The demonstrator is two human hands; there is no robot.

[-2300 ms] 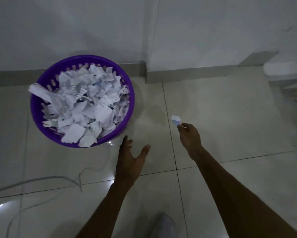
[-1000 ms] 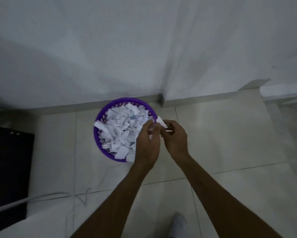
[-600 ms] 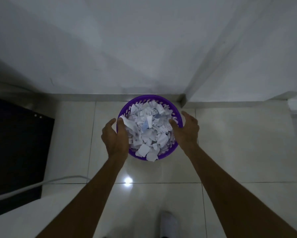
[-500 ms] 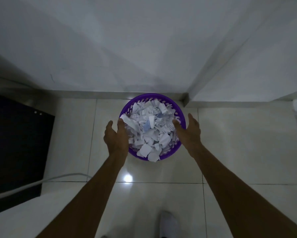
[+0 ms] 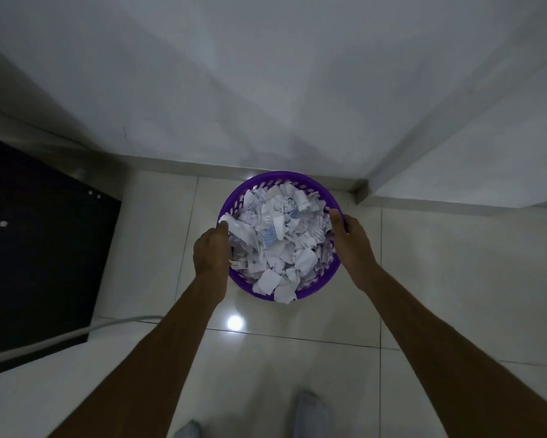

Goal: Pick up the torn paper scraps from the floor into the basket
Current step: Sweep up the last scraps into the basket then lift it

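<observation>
Head view: basket (image 5: pixel 267 180), purple and round, sits between the two hands on the tiled floor (image 5: pixel 439 279), close to the wall corner. Left hand (image 5: pixel 210 251) grasps the rim on its side, fingers curled over the edge; right hand (image 5: pixel 352 246) grasps the opposite rim, thumb lying along it. Torn paper scraps (image 5: pixel 281 241) fill the basket between both grips, heaped above the rim. White cable (image 5: pixel 60 336) lies behind the left grip.

I read this as a room corner in a home: glossy pale floor tiles (image 5: pixel 439 279), plain white walls (image 5: pixel 234 90) with a low skirting, and a white cable (image 5: pixel 60 338) trailing at lower left.
</observation>
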